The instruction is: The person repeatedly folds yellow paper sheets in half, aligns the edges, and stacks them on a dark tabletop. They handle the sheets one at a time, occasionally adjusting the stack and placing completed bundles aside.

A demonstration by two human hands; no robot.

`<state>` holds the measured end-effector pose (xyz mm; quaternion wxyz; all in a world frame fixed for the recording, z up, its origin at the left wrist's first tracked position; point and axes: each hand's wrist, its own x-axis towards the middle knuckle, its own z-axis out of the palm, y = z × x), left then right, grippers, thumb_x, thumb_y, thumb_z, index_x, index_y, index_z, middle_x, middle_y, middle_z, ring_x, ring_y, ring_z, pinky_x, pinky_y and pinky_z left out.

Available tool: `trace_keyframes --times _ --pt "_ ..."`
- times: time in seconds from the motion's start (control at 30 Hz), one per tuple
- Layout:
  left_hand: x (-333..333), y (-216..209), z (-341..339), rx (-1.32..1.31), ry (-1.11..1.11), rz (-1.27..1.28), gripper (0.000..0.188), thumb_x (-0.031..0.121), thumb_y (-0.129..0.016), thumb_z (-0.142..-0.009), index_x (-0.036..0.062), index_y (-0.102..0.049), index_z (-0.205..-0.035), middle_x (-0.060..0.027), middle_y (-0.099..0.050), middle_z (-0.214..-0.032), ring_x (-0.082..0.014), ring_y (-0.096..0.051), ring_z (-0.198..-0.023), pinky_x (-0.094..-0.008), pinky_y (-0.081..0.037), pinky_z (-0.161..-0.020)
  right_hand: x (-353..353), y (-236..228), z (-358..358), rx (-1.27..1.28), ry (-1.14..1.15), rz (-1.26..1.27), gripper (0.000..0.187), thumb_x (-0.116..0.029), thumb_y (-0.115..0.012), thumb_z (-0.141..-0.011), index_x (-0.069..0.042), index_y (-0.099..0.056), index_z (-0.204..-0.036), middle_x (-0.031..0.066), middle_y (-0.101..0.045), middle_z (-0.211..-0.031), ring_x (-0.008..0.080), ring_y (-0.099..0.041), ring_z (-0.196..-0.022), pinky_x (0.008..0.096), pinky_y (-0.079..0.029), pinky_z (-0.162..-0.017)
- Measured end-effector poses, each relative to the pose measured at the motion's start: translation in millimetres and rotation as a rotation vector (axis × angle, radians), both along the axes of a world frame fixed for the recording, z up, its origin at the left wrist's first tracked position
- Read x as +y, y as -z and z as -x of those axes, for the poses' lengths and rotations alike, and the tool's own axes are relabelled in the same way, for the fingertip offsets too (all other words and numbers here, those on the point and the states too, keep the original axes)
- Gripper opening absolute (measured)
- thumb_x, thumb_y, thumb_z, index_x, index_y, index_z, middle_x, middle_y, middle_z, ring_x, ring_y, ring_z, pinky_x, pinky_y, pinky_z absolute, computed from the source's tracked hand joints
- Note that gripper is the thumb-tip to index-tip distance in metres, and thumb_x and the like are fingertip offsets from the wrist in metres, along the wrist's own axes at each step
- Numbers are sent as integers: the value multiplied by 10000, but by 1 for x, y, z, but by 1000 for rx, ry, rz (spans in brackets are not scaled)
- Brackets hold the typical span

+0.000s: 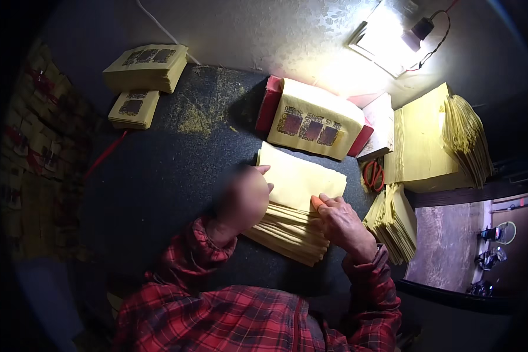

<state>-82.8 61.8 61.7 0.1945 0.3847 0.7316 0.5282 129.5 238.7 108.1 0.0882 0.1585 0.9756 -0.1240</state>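
A fanned stack of plain yellow paper sheets (302, 179) lies on the dark tabletop in front of me, its lower layers spread in steps toward my body. My right hand (347, 227) is closed at the stack's right side, fingers bent and pressed to the edge of the upper sheets. An orange finger cover (317, 203) sits on one of its digits, over the paper. My left hand (244, 196) is at the stack's left edge; most of it is smeared, and only two fingertips show beside the paper. Its grip is hidden.
Behind the stack, a printed yellow paper bundle (314, 117) rests against red blocks. Red-handled scissors (374, 175) lie to the right, near more yellow paper stacks (425, 135). Printed bundles (146, 64) stand at the back left. A lit bulb (413, 41) hangs at the back right.
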Motion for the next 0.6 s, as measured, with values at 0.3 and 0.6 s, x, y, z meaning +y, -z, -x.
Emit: trace_keyframes --times 0.3,0.6 --pt "-5 24 -14 197 -48 -125 737 184 -772 -963 -34 -424 -1575 -361 -404 -1626 -499 -458 -1493 -486 -426 -1221 61 -43 128 360 35 -296 960 -168 -864 -866 -159 -338 -1669 298 -433 -1607 480 -517 -1359 548 -440 -1121" --pt "-1 26 -13 137 37 -162 784 192 -801 -938 -30 -414 -1582 -338 -402 -1638 -486 -449 -1502 -480 -411 -1234 135 22 130 505 35 -655 469 -119 -737 -929 -23 -639 -1377 262 -650 -1421 437 -643 -1206 529 -508 -1051"
